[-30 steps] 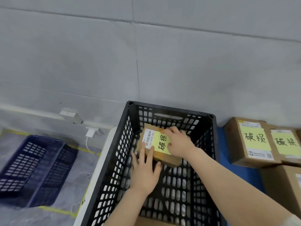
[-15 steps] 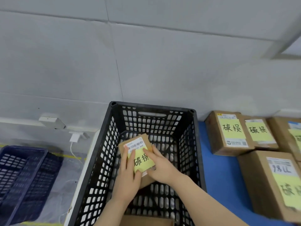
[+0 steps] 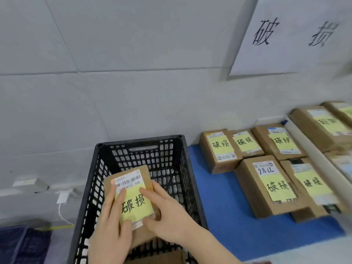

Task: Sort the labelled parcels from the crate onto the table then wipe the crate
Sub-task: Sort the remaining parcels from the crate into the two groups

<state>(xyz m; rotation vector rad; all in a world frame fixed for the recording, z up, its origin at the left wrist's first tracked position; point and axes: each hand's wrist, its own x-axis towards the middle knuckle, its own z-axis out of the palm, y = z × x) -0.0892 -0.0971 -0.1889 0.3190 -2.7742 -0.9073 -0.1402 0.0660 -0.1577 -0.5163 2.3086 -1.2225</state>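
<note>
A small brown parcel with a barcode label and a yellow handwritten note is lifted inside the black plastic crate. My left hand grips its left side with fingers over the top. My right hand holds its right side, thumb under the edge. Another brown parcel shows at the crate's near end. On the blue mat to the right lie several parcels with the same yellow note, such as one nearest the crate.
A white sheet with large black characters hangs on the grey wall above the sorted parcels. More parcels lie beyond a white divider at the far right. A dark blue crate sits on the floor at lower left.
Both hands have raised the parcel from the crate floor toward me. The view has swung right, bringing more sorted parcels and the wall sheet into sight.
</note>
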